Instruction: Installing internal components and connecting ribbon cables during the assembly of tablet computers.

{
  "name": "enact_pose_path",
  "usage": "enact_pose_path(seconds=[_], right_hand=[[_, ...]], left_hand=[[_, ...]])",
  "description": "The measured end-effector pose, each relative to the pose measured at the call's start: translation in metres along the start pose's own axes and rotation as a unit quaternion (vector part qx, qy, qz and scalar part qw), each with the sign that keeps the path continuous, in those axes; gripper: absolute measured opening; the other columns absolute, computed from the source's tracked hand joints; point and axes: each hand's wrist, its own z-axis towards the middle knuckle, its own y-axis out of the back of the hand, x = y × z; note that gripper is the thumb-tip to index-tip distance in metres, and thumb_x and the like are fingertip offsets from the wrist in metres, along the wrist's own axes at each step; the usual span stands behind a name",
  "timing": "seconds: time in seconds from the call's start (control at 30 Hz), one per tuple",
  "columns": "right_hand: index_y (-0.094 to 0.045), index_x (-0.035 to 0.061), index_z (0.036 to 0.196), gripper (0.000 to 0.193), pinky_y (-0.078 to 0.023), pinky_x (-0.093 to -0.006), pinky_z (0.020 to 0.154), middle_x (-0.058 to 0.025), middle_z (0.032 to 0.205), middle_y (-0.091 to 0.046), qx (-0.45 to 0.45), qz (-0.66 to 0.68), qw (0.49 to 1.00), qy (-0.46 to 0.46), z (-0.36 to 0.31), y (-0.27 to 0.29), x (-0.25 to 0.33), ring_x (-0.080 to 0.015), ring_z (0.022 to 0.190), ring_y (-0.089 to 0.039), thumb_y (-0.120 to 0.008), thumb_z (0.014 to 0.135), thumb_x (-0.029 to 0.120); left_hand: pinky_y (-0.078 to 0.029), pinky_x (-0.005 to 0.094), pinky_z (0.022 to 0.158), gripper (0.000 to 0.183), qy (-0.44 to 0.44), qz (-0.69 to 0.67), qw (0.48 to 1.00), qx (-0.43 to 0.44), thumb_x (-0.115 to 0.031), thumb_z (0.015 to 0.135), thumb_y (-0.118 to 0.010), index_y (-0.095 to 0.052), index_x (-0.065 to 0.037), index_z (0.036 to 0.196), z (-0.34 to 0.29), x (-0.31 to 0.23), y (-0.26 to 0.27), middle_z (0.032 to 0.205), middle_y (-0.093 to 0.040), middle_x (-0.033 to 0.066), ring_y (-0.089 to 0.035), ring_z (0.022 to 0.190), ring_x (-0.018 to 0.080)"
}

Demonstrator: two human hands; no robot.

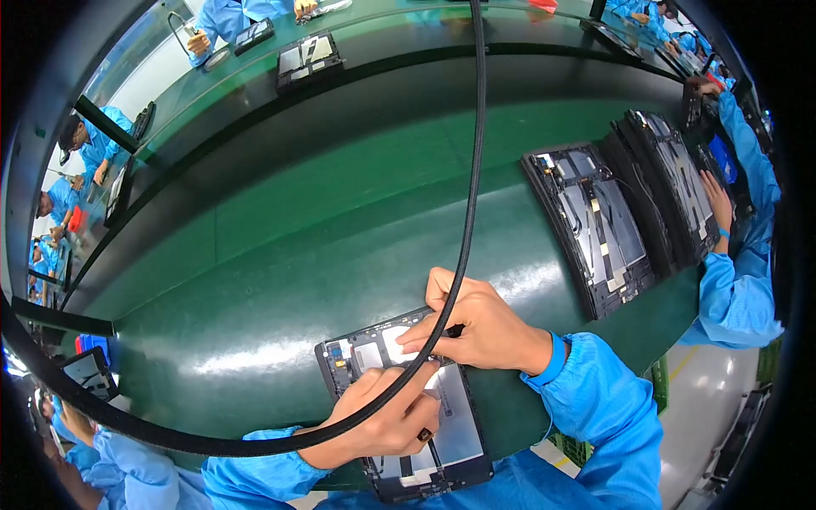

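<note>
An opened tablet (463, 416) lies on the green table right in front of me, with its battery and circuit parts bare. My left hand (387, 416) rests over its middle, fingers curled and their tips on the inner parts. Something small and dark shows at its curled fingers. Over the tablet's upper edge, my right hand (489, 327) has thumb and fingers pinched together, close to the left fingertips. A bit of something dark shows in that pinch, too small to name. The black cable crossing the view hides part of both hands.
A thick black cable (473, 170) loops down before me. On the right stand several opened tablets (595, 229) with black padding between them, beside a co-worker's hand (718, 200). A raised shelf (382, 51) with another opened tablet (308, 59) runs along the far side. Other people sit beyond.
</note>
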Motion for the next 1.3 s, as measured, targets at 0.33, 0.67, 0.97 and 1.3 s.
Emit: enact_pose_path(seconds=[0.33,0.67,0.97,1.3], right_hand=[[-0.058,0.0070,0.159,0.072,-0.050,-0.0405,0.107,-0.0190,0.140,-0.052,0.155,0.047,0.987,-0.015,-0.002,0.031,0.018,-0.0380,0.129,-0.058,-0.068,0.088,-0.002],[-0.043,0.0099,0.168,0.090,-0.044,-0.0416,0.117,-0.0192,0.149,-0.047,0.197,0.089,0.972,-0.091,-0.001,0.032,0.026,-0.0400,0.140,-0.051,-0.066,0.083,-0.010],[-0.042,0.0116,0.169,0.092,-0.049,-0.0366,0.110,-0.0173,0.141,-0.044,0.191,0.125,0.959,-0.170,0.005,0.032,0.043,-0.0301,0.132,-0.054,-0.062,0.082,-0.012],[-0.047,0.0121,0.165,0.086,-0.054,-0.0339,0.093,-0.0146,0.141,-0.045,0.165,0.150,0.955,-0.195,0.001,0.029,0.044,-0.0221,0.112,-0.059,-0.063,0.085,-0.015]], left_hand=[[-0.057,0.0322,0.070,0.013,0.056,-0.051,0.997,-0.030,-0.008,0.075,-0.080,-0.067,-0.006,0.075,0.006,0.000,0.000,0.115,-0.081,0.0124,-0.063,0.076,0.0217],[-0.056,0.0294,0.066,0.012,0.034,-0.047,0.997,-0.044,-0.011,0.075,-0.081,-0.070,-0.006,0.076,-0.002,0.004,-0.002,0.119,-0.082,0.0133,-0.061,0.073,0.0201],[-0.047,0.0342,0.069,0.018,0.004,-0.036,0.999,-0.018,-0.019,0.085,-0.079,-0.072,-0.002,0.083,-0.009,0.003,-0.003,0.126,-0.076,0.0235,-0.068,0.086,0.0227],[-0.046,0.0276,0.068,0.021,-0.070,0.129,0.989,-0.014,-0.024,0.087,-0.076,-0.068,-0.010,0.074,-0.001,0.000,0.003,0.126,-0.081,0.0096,-0.057,0.084,0.0167]])
